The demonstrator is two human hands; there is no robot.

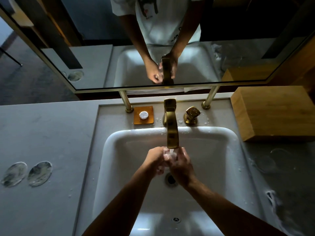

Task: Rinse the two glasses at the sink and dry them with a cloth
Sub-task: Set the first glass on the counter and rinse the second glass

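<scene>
Glass, one small clear tumbler (167, 156), sits between both hands under the water from the brushed gold tap spout (172, 133), over the white rectangular ceramic sink (221, 167); its outline is mostly hidden by fingers and foam. Left hand (156, 159) curls round its near side, right hand (181, 165) wraps the other. Right of the hands, a second clear glass (265, 163) is barely discernible on the dark grey counter (42, 133).

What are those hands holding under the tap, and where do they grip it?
A glass, gripped round its sides by the left hand and right hand under the tap.
</scene>
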